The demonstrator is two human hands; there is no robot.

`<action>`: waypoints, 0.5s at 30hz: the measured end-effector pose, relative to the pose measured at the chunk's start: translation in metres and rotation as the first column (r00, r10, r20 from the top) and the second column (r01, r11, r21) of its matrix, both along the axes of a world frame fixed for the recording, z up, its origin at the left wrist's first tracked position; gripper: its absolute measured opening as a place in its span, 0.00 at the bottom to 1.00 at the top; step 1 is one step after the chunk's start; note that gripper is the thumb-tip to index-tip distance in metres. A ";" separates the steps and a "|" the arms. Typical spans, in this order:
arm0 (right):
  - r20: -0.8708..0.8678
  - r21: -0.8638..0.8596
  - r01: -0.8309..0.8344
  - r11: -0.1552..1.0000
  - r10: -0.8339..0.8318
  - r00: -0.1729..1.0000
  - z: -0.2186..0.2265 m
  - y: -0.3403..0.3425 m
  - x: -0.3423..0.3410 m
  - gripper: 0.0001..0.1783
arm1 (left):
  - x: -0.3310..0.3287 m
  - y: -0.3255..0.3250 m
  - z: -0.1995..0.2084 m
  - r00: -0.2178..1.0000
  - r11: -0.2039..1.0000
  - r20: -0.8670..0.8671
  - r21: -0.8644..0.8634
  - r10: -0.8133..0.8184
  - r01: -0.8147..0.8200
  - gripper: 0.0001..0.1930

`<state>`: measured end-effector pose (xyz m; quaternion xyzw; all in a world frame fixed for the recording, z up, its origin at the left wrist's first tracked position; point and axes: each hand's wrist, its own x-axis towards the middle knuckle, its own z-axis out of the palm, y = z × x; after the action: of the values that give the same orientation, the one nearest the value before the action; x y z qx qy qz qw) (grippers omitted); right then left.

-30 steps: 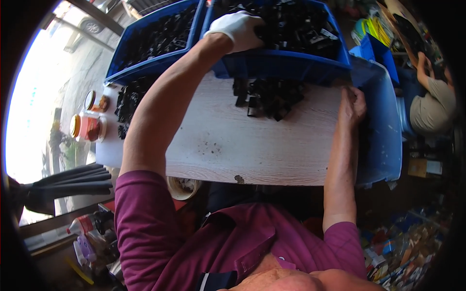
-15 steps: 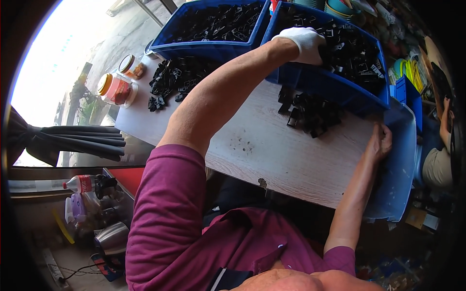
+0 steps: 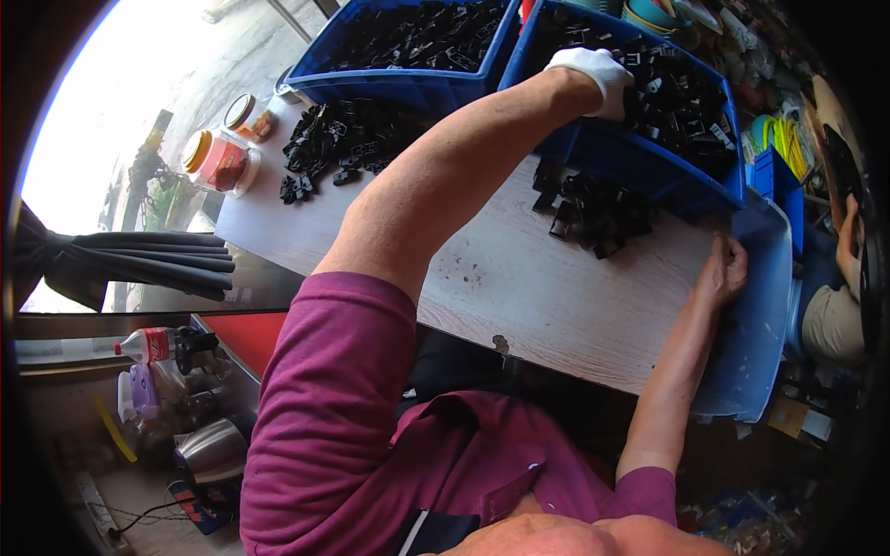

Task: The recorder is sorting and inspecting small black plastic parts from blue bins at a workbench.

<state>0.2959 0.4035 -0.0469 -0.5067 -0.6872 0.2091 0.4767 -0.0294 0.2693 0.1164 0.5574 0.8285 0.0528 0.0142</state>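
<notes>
Pale wood-grain tabletop [image 3: 519, 287]. Two blue bins [image 3: 640, 162] of black parts at its far edge, by my left hand [image 3: 593, 74]. Loose black parts pile [image 3: 593, 208] just left of my right hand [image 3: 725, 271]; second pile [image 3: 338, 148] and jars [image 3: 218, 157] far left.

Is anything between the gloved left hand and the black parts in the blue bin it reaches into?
Nothing visible. The gloved left hand is already over the near wall of the blue bin and rests on the black parts inside. Whether its fingers have closed on a part cannot be told.
</notes>
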 end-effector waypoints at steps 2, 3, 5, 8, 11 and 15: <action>-0.069 -0.022 0.029 0.999 -0.030 0.997 -0.005 0.005 0.002 0.19 | -0.001 0.009 -0.010 1.000 0.999 -0.010 0.043 0.014 -0.013 0.22; -0.154 -0.020 0.001 1.000 -0.004 0.988 -0.013 0.010 0.000 0.19 | -0.008 0.010 -0.014 1.000 0.997 -0.021 0.076 -0.011 0.012 0.21; -0.066 -0.027 0.012 1.000 -0.013 0.998 -0.010 0.004 -0.008 0.22 | -0.014 0.006 -0.015 0.999 0.992 0.013 0.126 -0.031 0.029 0.22; -0.099 -0.102 0.007 0.995 -0.017 0.995 -0.004 -0.001 -0.005 0.22 | -0.012 0.008 -0.018 1.000 0.977 0.020 0.214 -0.006 0.002 0.25; -0.001 -0.153 0.047 0.987 -0.048 0.999 0.026 -0.027 -0.018 0.24 | -0.016 -0.001 -0.017 0.999 0.927 -0.036 0.373 -0.022 0.034 0.23; -0.033 -0.210 0.022 0.977 -0.029 0.999 0.038 -0.036 -0.018 0.25 | -0.027 -0.001 -0.017 0.996 0.865 -0.042 0.494 -0.079 0.089 0.23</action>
<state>0.2780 0.3679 -0.0088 -0.5591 -0.6460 0.2834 0.4355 -0.0564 0.2681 0.0995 0.5783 0.7624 0.2568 -0.1352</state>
